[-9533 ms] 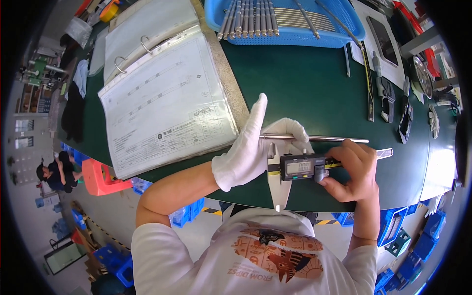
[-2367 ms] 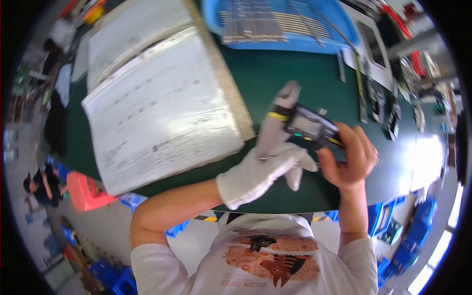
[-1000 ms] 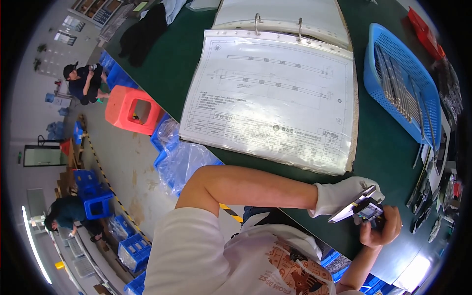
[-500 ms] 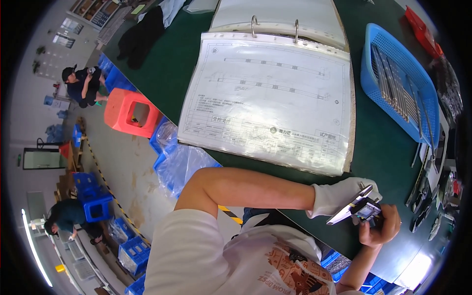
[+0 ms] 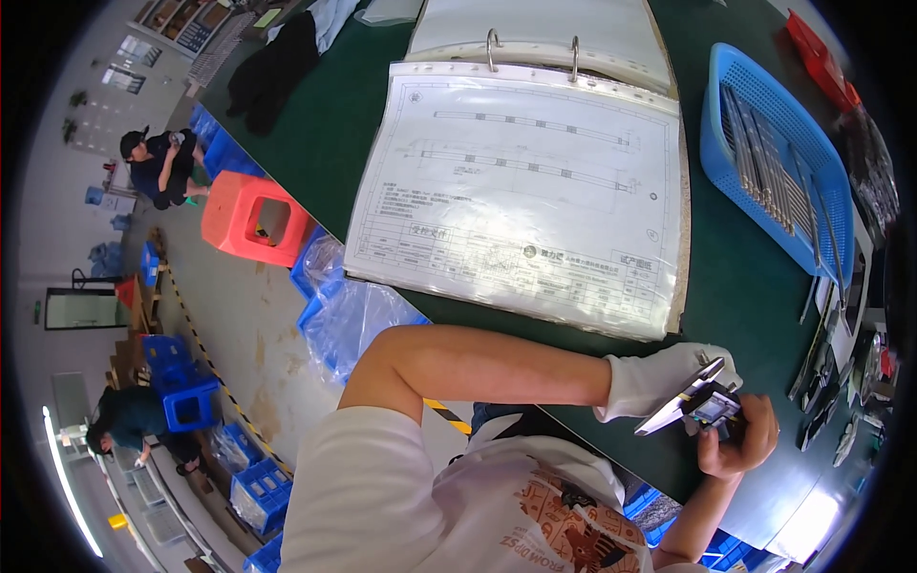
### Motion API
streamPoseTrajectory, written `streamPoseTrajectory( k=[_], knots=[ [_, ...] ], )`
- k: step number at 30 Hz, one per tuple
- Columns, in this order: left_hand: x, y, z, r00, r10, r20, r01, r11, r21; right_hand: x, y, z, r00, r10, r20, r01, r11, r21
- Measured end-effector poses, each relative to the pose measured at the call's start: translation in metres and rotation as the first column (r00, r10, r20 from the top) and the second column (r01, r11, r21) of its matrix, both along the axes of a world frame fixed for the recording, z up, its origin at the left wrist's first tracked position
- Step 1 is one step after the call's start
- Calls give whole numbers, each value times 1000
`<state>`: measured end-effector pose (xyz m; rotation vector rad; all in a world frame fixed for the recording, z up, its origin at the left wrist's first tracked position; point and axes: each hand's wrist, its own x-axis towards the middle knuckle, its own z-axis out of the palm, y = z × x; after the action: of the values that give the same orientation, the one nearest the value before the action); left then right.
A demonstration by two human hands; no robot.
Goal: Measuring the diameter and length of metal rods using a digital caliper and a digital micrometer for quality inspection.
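Note:
Two hands meet over the near right part of the green table. My right hand [image 5: 750,441], bare, is closed around a digital caliper [image 5: 710,408] with a black body, small grey display and bright metal beam. The thumb presses its near side. My left hand [image 5: 659,380], in a white glove, is closed just behind the metal beam. Its fingertips are mostly hidden there, so what it holds cannot be made out. Beyond the hands lies a ring binder [image 5: 516,210], opened to a sleeved technical drawing of long rods.
A blue plastic basket [image 5: 721,143] of metal rods stands at the right. Several hand tools [image 5: 821,382] lie along the right edge, with a red tray [image 5: 821,62] farther back. A black cloth [image 5: 272,76] is at the far left. A red stool [image 5: 229,215] and two people are beyond the table.
Almost nothing differs. Both hands and the caliper keep their place; the view has shifted very slightly.

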<state>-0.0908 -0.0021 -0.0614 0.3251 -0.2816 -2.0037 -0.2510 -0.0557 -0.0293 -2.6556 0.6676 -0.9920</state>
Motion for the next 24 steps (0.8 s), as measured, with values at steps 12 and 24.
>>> streamPoseTrajectory(
  k=[12,24],
  knots=[
    [-2,-1,-6,1000,2,-8,-2,1000,-19,1,0,-1,1000,7,1,-7,1000,-7],
    [1,1,-1,1000,4,-16,-4,1000,-7,1,-1,-1,1000,12,1,-12,1000,23]
  ],
)
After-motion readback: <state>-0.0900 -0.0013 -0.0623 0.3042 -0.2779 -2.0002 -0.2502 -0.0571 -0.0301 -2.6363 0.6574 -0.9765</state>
